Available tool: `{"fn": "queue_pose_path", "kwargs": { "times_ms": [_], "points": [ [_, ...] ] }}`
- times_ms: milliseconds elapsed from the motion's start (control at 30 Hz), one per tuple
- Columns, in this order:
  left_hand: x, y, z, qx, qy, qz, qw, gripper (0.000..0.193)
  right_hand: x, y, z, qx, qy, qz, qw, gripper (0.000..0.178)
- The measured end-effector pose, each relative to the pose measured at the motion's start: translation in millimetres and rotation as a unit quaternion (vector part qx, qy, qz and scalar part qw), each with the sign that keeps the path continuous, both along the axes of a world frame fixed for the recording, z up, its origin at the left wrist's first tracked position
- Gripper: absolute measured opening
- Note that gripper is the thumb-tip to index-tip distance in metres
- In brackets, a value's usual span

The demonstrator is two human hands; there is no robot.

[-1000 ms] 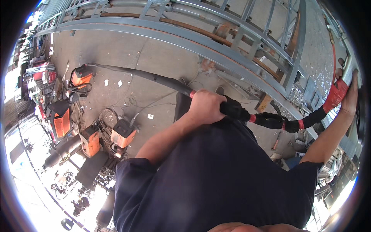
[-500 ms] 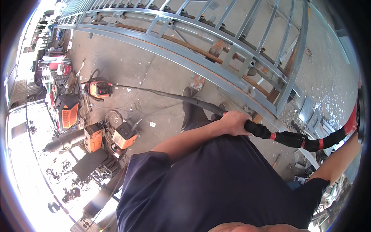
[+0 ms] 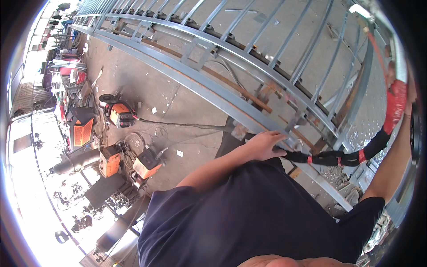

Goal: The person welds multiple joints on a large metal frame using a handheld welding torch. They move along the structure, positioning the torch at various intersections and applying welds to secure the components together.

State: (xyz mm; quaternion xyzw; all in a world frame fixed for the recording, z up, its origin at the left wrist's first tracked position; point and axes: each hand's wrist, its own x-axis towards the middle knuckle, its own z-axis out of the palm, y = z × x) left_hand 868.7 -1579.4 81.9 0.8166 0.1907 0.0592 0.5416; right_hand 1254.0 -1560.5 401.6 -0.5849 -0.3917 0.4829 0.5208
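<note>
My left hand [image 3: 267,146] is curled at a thick black-wrapped cable [image 3: 329,159], its fingers partly hidden, beside the steel frame's near rail. Bands of red tape circle the cable, which bends up at the right into a red-wrapped section [image 3: 395,104]. At the right rim, my right hand [image 3: 391,69] is partly seen, its fingers wrapped round a pale-bodied handheld welding torch [image 3: 400,62]. The torch's bright head and brass-coloured fitting are toward the upper right. Left of my left hand, the cable runs to an orange and black machine [image 3: 121,115].
A long galvanized steel frame [image 3: 178,73] with many bars crosses ahead. Orange machines [image 3: 147,163], coiled cables [image 3: 134,143] and a gas cylinder [image 3: 75,161] stand on the floor at left. Metal offcuts [image 3: 362,175] lie at right.
My right hand has risen into view with the torch, lifting the red-wrapped cable end. My left hand has shifted slightly up along the frame, its grip looking looser. The view has turned a little.
</note>
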Motion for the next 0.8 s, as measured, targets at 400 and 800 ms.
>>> {"fn": "queue_pose_path", "kwargs": {
  "times_ms": [400, 800],
  "points": [
    [-22, 410, -9, 0.085, 0.101, 0.228, 0.965, 0.035, -92, 215, -216, -0.304, -0.066, 0.091, 0.946, 0.051],
    [102, 514, -92, 0.170, 0.371, 0.018, 0.913, 0.047, -97, 259, -285, -0.345, 0.022, 0.094, 0.934, 0.059]
  ]
}}
